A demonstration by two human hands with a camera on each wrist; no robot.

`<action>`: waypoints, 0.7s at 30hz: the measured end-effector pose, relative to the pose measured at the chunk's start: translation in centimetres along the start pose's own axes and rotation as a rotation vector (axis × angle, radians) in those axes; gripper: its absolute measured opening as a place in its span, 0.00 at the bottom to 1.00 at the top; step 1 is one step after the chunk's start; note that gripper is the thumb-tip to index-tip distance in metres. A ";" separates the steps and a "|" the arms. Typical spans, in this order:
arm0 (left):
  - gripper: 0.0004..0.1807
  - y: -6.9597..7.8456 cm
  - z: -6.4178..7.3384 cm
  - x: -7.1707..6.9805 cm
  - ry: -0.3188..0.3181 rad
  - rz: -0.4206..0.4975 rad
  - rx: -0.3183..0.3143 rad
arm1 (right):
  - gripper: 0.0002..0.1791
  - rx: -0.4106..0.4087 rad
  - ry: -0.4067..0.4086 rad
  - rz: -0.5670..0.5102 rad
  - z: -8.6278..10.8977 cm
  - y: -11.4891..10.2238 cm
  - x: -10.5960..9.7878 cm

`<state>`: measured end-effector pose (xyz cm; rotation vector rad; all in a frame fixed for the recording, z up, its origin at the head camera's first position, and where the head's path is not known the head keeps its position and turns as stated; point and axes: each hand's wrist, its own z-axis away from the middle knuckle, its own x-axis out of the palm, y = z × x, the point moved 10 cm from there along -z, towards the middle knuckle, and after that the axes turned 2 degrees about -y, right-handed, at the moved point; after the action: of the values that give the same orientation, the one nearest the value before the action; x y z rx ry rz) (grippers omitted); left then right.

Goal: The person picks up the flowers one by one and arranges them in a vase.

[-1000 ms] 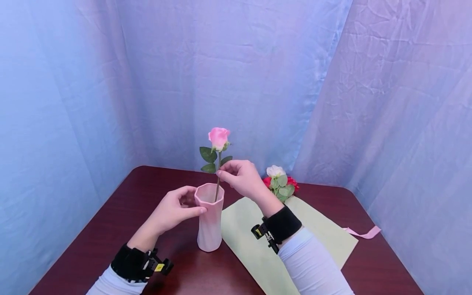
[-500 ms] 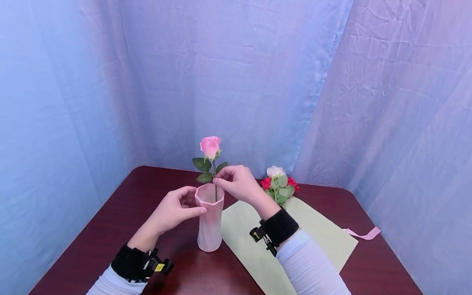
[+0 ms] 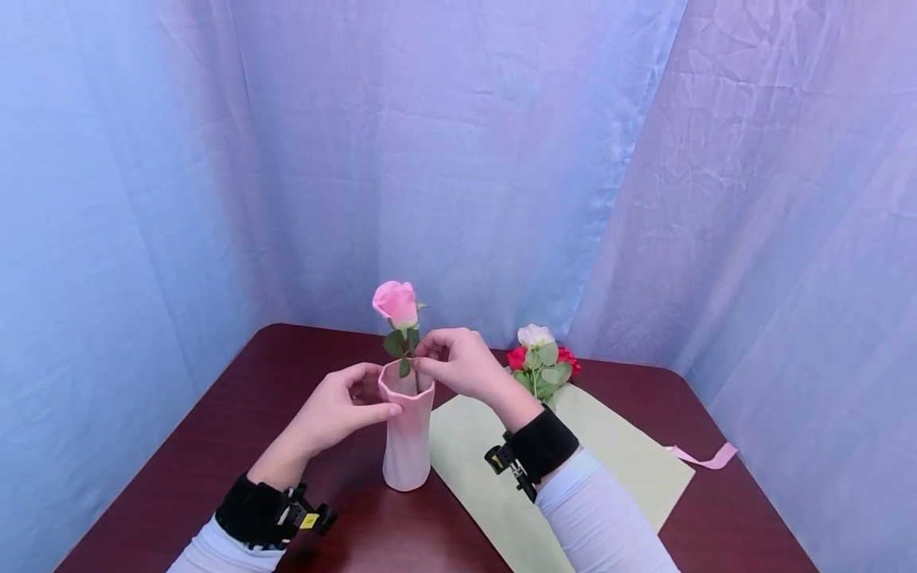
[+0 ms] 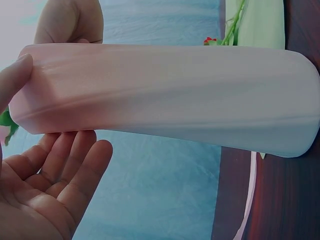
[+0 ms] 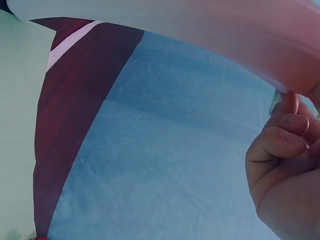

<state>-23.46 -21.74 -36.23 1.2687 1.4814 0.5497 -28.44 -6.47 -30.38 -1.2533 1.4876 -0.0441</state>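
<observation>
A pink-to-white faceted vase stands upright on the dark wooden table. My left hand holds it near the rim, thumb on the near side and fingers behind; the left wrist view shows that thumb on the vase's pink end. Just above the mouth, my right hand pinches the green stem of a pink rose. The stem's lower part is inside the vase, its end hidden. The bloom leans left, and its leaves hang just over the rim. In the right wrist view, the right fingers are curled beside the vase.
Right of the vase lies a pale green paper sheet, partly under my right forearm. Red and white flowers with leaves rest at its far end. A pink ribbon pokes out at the right. Blue-lilac curtains hang behind the table.
My right hand has moved down and slightly left with the rose, which now sits lower in the vase. The bloom has turned and tilted left. The left hand and vase have stayed put.
</observation>
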 end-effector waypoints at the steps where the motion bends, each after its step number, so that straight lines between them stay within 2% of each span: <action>1: 0.31 0.0 0.0 0.0 -0.001 0.002 -0.001 | 0.02 -0.001 0.000 -0.001 0.0 0.0 0.0; 13: 0.31 -0.1 -0.2 0.1 -0.003 0.013 0.000 | 0.02 0.001 -0.004 0.005 0.1 0.0 -0.3; 21: 0.31 -0.2 -0.1 0.0 -0.004 0.006 -0.004 | 0.02 -0.030 0.019 -0.034 0.3 -0.7 -1.8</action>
<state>-23.66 -21.74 -36.37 1.2706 1.4725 0.5534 -28.11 -5.34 -28.87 -1.3061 1.4879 -0.0566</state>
